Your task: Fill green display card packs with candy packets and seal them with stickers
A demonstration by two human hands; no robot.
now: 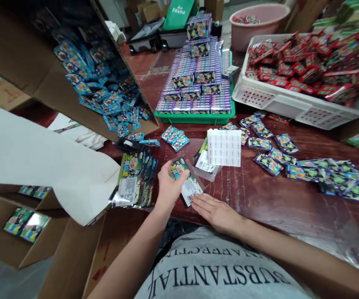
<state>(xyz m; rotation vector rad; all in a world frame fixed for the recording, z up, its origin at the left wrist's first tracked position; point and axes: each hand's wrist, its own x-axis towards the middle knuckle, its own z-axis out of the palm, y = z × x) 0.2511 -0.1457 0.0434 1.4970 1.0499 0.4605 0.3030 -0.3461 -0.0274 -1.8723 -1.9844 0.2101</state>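
Note:
My left hand (pixel 169 187) curls over a clear plastic packet with a printed card (pixel 186 181) lying on the dark wooden table near its front edge, and its fingers grip the packet's left side. Flat beside it lies my right hand (pixel 215 212), fingers stretched out and fingertips touching the packet's lower end. A stack of similar packets (pixel 135 179) lies to the left. A white sheet of stickers (pixel 224 147) rests just behind the packet, partly over another packet (pixel 203 162).
A tilted cardboard box (pixel 42 70) holds several small blue packs (pixel 104 91). A green tray (pixel 198 117) bears stacked purple boxes (pixel 194 79). A white crate (pixel 291 104) of red packs and a pink basin (pixel 257 20) stand behind. Loose packs (pixel 306 168) are scattered on the right. Open cartons (pixel 20 232) sit lower left.

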